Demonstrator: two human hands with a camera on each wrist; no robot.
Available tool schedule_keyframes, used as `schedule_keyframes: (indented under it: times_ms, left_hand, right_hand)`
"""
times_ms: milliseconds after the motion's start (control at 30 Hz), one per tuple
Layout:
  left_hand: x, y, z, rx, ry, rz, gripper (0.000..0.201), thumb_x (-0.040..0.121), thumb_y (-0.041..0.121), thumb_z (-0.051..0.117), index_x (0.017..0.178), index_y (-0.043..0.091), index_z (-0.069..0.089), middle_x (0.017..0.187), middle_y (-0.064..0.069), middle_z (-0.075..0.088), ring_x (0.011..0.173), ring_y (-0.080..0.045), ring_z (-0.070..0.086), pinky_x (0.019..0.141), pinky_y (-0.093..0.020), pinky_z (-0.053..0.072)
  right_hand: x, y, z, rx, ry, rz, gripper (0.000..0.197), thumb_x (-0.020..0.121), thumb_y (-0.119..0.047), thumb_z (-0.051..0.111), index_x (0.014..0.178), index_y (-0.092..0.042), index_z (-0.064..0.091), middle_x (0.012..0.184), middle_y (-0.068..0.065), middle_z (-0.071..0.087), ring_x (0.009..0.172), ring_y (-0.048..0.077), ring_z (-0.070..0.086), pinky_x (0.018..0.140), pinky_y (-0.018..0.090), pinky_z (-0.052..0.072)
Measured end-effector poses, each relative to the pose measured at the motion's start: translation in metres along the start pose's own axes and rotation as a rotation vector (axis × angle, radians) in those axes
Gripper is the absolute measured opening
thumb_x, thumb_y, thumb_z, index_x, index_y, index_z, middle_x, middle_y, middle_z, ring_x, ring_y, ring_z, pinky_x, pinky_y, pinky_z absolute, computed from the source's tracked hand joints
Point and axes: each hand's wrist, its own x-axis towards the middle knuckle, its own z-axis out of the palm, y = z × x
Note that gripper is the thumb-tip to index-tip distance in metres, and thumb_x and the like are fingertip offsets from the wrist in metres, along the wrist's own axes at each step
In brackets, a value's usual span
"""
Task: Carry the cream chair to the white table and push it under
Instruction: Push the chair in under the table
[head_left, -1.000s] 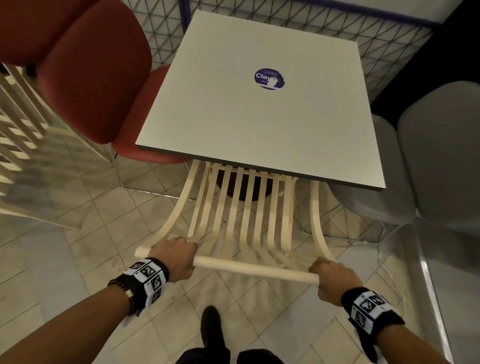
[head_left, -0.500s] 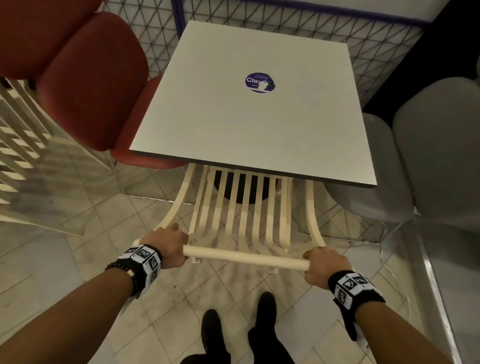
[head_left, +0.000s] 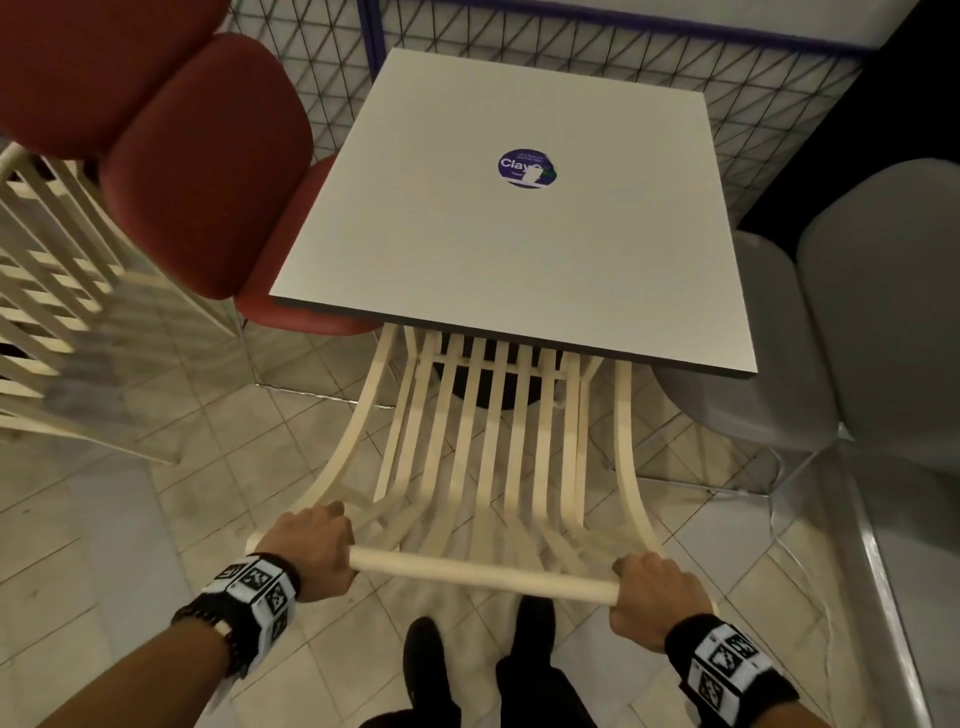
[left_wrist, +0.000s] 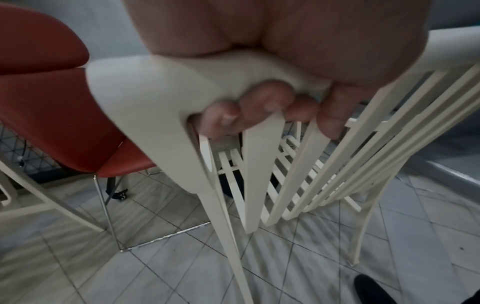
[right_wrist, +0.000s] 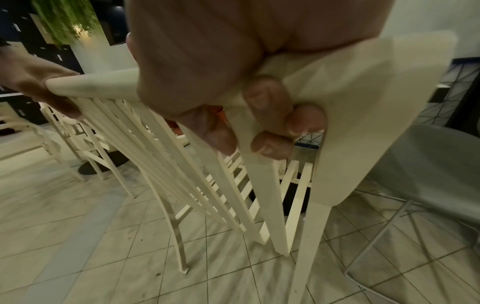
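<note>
2 hands, left (head_left: 311, 545) and right (head_left: 657, 597), clamp the slatted cream chair's (head_left: 483, 447) round top rail, seat under the smooth white table (head_left: 519, 244).

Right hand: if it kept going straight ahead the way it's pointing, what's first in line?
The right hand, gripping the cream chair top rail, points toward the white table. Probably the table's near edge comes first, with the grey chair just to its right; depth is unclear.

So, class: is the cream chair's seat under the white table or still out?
Under. The cream chair has its seat hidden beneath the white table; only the slatted back shows, both hands gripping its top rail.
</note>
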Motion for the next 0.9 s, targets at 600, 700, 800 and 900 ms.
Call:
schedule_keyframes:
  times_ms: [600, 700, 800, 900]
  left_hand:
    - [-0.029, -0.019, 0.019, 0.005, -0.033, 0.021, 0.032, 0.078, 0.046, 0.054, 0.102, 0.027, 0.063, 0.109, 0.005, 0.053, 0.094, -0.019, 0.061, 0.079, -0.032, 0.047]
    - [-0.027, -0.016, 0.015, 0.010, -0.042, 0.030, 0.031, 0.078, 0.046, 0.053, 0.099, 0.026, 0.063, 0.107, 0.005, 0.053, 0.091, -0.019, 0.061, 0.077, -0.033, 0.048]
    - [-0.024, -0.005, 0.015, 0.003, -0.033, 0.041, 0.032, 0.079, 0.045, 0.050, 0.100, 0.025, 0.064, 0.106, 0.004, 0.053, 0.090, -0.020, 0.062, 0.077, -0.033, 0.048]
    - [-0.021, 0.002, 0.016, 0.005, -0.034, 0.045, 0.034, 0.079, 0.045, 0.050, 0.102, 0.025, 0.064, 0.107, 0.004, 0.053, 0.091, -0.021, 0.061, 0.078, -0.034, 0.048]
  right_hand:
    - [-0.018, -0.026, 0.018, 0.000, -0.012, -0.024, 0.013, 0.079, -0.035, 0.050, 0.090, -0.027, 0.045, 0.086, -0.002, 0.045, 0.096, 0.024, 0.059, 0.067, 0.034, 0.038]
    - [-0.016, -0.022, 0.012, -0.007, -0.006, -0.026, 0.013, 0.078, -0.033, 0.051, 0.090, -0.028, 0.048, 0.085, -0.003, 0.047, 0.094, 0.024, 0.060, 0.067, 0.033, 0.040]
    - [-0.014, -0.012, 0.007, -0.024, 0.005, -0.011, 0.012, 0.078, -0.033, 0.051, 0.088, -0.030, 0.046, 0.087, -0.003, 0.047, 0.090, 0.024, 0.058, 0.067, 0.033, 0.040]
    - [-0.012, -0.004, 0.009, -0.054, -0.003, -0.007, 0.020, 0.079, -0.036, 0.050, 0.098, -0.031, 0.053, 0.091, -0.003, 0.049, 0.096, 0.024, 0.059, 0.069, 0.035, 0.039]
